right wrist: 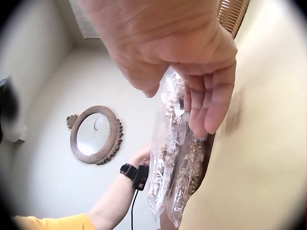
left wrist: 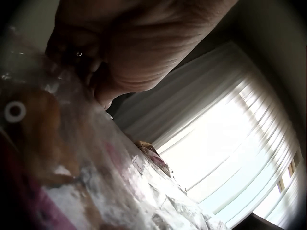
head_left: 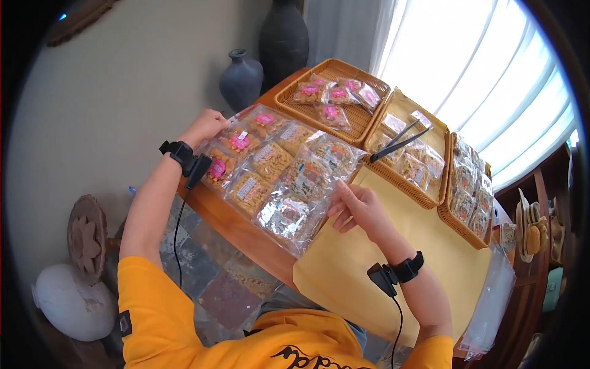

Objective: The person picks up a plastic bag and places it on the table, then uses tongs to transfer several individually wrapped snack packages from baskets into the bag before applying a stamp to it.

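Observation:
A large clear plastic bag [head_left: 302,241], filled with rows of small wrapped snacks, is held tilted over the table's left end. Packs with pink labels [head_left: 238,141] fill its left row, white-labelled packs [head_left: 271,161] its middle, and packs with a printed picture [head_left: 305,178] its right. My left hand [head_left: 210,125] pinches the bag's upper left edge, its fingertips partly hidden by plastic in the left wrist view. At the opposite edge my right hand [head_left: 362,209] holds the bag between thumb and fingers. The right wrist view shows the packs edge-on beyond that hand [right wrist: 192,72].
Three wicker baskets line the table's back: the left basket [head_left: 284,101] with pink-labelled packs, the middle basket [head_left: 399,179] with black tongs [head_left: 402,142] across it, the right basket [head_left: 452,222] with more packs. Yellow sheet [head_left: 369,264] covers the tabletop. Clear plastic bags [head_left: 491,301] lie at the right end.

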Available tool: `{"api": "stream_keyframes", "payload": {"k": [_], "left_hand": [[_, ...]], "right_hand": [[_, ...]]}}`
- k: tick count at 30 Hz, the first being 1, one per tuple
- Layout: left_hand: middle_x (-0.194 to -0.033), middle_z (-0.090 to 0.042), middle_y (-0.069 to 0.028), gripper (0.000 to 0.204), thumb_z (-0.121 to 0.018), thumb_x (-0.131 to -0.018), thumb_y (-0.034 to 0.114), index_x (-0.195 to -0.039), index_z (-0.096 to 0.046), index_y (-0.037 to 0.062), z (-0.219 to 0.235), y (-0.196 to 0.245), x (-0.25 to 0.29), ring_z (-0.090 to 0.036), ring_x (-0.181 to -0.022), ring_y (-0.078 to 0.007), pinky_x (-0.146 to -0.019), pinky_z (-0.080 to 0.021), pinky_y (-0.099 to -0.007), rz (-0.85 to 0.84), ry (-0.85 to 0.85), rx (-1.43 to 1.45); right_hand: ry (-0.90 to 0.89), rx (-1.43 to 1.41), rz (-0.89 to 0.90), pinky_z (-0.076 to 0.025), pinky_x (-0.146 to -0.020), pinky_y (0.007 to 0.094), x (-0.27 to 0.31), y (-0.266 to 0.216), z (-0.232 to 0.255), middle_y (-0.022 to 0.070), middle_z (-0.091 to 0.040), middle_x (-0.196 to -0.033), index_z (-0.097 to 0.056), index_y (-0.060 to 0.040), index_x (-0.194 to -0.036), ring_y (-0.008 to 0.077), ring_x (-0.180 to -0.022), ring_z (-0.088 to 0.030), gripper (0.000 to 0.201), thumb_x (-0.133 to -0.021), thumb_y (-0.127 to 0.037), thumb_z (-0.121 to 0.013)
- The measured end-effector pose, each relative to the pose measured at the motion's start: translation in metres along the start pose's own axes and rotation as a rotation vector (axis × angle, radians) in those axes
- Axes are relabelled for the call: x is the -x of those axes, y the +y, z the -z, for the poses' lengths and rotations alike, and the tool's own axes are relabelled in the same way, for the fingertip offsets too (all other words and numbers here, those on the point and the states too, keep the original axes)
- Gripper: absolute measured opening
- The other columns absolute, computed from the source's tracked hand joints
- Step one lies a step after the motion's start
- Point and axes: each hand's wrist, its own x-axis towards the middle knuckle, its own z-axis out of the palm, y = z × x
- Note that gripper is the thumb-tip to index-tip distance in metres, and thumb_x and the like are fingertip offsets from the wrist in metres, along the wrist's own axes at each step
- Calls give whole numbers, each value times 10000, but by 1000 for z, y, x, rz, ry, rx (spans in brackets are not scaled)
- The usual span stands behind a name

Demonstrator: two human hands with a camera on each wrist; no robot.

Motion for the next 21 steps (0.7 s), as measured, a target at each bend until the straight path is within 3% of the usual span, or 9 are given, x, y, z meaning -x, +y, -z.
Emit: {"api": "stream_keyframes", "payload": {"k": [4, 7, 11, 15, 21], "left_hand": [[-630, -600, -34, 208, -614, -887, 152, -755, -644, -6, 2, -11, -10, -588, -540, -120, -525, -471, -272, 39, -97, 39], [-636, -599, -38, 190, -602, -886, 136, -762, -642, -3, -4, -15, -10, -584, -537, -122, -534, -476, -274, 50, 11, 47], [-640, -613, -57, 173, -583, -886, 143, -786, -641, 15, -6, -10, -4, -589, -525, -145, -537, -487, -297, -64, 143, -128], [-656, -627, -85, 167, -581, -884, 171, -814, -639, 31, -4, 7, 14, -612, -547, -188, -562, -492, -334, -168, 312, -265], [-672, -619, -123, 181, -587, -880, 194, -820, -634, 30, 0, 37, 35, -584, -553, -230, -585, -466, -370, -331, 389, -304]], "right_hand": [[40, 128, 91, -537, -522, 257, -8, 6, -9, 71, -668, -718, -639, 7, -847, 132, -578, -644, 384, -948, -355, -562], [82, 121, 156, -526, -533, 239, -8, 5, -13, 53, -666, -700, -628, -5, -785, 103, -580, -628, 335, -967, -275, -552], [115, 65, 152, -509, -538, 233, -8, 8, -15, 53, -664, -686, -616, -11, -750, 93, -564, -607, 314, -958, -238, -556], [103, 33, 266, -512, -533, 236, -2, 6, -11, 44, -653, -664, -611, -10, -731, 87, -558, -600, 290, -932, -209, -549], [77, -53, 343, -459, -520, 224, 20, -9, -11, 47, -649, -683, -589, -19, -740, 81, -546, -580, 271, -958, -175, -547]]}}
